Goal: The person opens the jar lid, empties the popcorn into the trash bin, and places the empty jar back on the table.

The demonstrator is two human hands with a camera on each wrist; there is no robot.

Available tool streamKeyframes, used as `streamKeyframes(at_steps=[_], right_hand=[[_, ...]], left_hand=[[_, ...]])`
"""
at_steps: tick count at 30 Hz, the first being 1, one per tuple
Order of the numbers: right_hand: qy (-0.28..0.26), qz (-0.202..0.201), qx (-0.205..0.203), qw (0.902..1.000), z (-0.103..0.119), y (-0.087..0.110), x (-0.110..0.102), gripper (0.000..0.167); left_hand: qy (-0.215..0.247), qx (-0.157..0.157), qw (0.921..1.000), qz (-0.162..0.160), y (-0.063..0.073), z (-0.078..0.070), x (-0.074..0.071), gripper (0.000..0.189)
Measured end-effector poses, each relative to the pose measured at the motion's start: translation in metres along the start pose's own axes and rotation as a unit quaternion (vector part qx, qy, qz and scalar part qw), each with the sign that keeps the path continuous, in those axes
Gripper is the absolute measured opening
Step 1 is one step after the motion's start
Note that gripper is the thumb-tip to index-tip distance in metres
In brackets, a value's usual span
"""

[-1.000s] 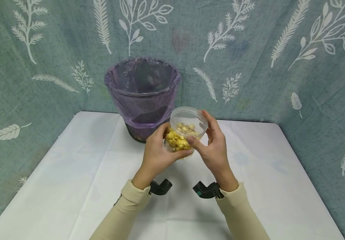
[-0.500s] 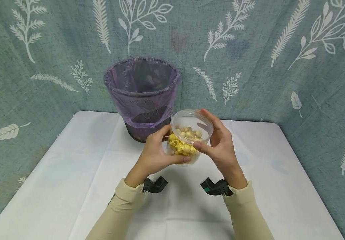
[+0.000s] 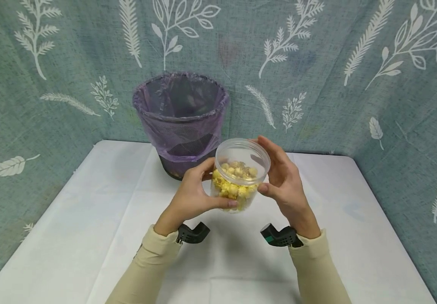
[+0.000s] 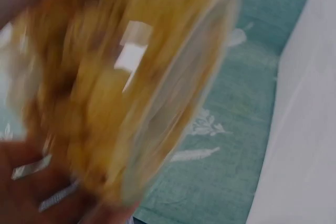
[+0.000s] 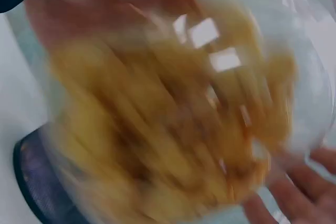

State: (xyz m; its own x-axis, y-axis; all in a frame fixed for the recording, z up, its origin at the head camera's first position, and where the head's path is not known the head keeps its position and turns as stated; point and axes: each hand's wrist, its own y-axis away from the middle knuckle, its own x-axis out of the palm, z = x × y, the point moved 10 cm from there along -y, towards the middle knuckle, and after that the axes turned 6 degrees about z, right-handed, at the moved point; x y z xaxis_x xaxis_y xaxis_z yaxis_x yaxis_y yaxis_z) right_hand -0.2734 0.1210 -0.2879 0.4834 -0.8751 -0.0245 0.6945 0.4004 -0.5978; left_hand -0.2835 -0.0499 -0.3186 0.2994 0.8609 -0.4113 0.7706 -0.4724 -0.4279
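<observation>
A clear round plastic jar (image 3: 236, 175), partly filled with yellow popcorn (image 3: 233, 185), is held over the table, its top tilted toward me. My left hand (image 3: 189, 190) grips the jar's body from the left, thumb across the front and fingers behind. At the right side of the jar's top, my right hand (image 3: 285, 181) has its thumb and fingers spread, fingertips right at the rim. Motion blurs the jar (image 4: 105, 87) in the left wrist view. Some fingers of the right hand (image 5: 294, 192) show beside the jar's end in the right wrist view.
A mesh bin (image 3: 188, 143) with a purple liner stands behind the jar, left of centre. The table wears a white cloth (image 3: 340, 219). A green curtain (image 3: 309, 114) with white leaf prints hangs along the back and sides.
The jar has shifted slightly toward me, showing more of its popcorn. My right thumb has slid from the front of the rim to the right edge, and that hand has drawn rightward.
</observation>
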Motion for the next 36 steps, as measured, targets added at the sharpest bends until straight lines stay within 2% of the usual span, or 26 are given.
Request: streamKeyframes(at_steps=[3,5,7,10,12,15,19,21,24,27,29,32,34,36], right_hand=[[0.065,-0.075,-0.005,0.9951,-0.002,0.0,-0.002,0.108],[0.107,-0.11,0.009,0.9882,-0.006,0.0,0.002,0.11],[0.141,-0.13,0.02,0.9812,-0.01,0.001,0.006,0.11],[0.169,-0.15,0.028,0.9736,-0.013,0.003,0.008,0.099],[0.176,-0.157,0.024,0.9715,-0.013,0.003,0.008,0.091],[0.16,-0.148,0.018,0.9758,-0.011,0.003,0.006,0.089],[0.105,-0.096,0.008,0.9898,-0.007,0.001,0.003,0.098],[0.072,-0.06,0.007,0.9956,-0.004,0.0,0.002,0.103],[0.018,-0.003,0.015,0.9997,-0.001,0.0,0.002,0.102],[-0.028,0.051,0.033,0.9977,0.0,0.002,0.004,0.101],[-0.046,0.076,0.043,0.9951,0.001,0.004,0.006,0.1],[-0.048,0.075,0.041,0.9952,0.002,0.004,0.006,0.102],[-0.029,0.039,0.027,0.9984,0.003,0.002,0.002,0.103],[0.013,-0.015,0.01,0.9998,0.004,0.0,-0.001,0.103]], left_hand=[[-0.051,-0.012,0.9952,-0.082,0.002,0.002,-0.009,0.089],[-0.1,-0.021,0.9866,-0.127,0.004,0.003,-0.012,0.091],[-0.148,-0.033,0.9761,-0.155,0.005,0.003,-0.013,0.094],[-0.191,-0.043,0.9664,-0.167,0.006,0.002,-0.011,0.099],[-0.199,-0.044,0.9654,-0.162,0.005,0.001,-0.01,0.1],[-0.174,-0.032,0.974,-0.142,0.003,0.0,-0.008,0.099],[-0.078,-0.003,0.9933,-0.086,0.001,-0.001,-0.006,0.094],[-0.035,0.005,0.9982,-0.049,0.0,-0.003,-0.004,0.093],[0.002,0.007,0.9999,0.01,0.0,-0.005,0.001,0.095],[0.03,0.007,0.9975,0.063,0.001,-0.008,0.006,0.096],[0.044,0.006,0.9955,0.084,0.002,-0.008,0.009,0.097],[0.05,-0.005,0.996,0.074,0.002,-0.006,0.009,0.096],[0.043,-0.016,0.9982,0.037,0.001,-0.004,0.005,0.093],[0.028,-0.025,0.9992,-0.016,0.001,-0.002,0.001,0.09]])
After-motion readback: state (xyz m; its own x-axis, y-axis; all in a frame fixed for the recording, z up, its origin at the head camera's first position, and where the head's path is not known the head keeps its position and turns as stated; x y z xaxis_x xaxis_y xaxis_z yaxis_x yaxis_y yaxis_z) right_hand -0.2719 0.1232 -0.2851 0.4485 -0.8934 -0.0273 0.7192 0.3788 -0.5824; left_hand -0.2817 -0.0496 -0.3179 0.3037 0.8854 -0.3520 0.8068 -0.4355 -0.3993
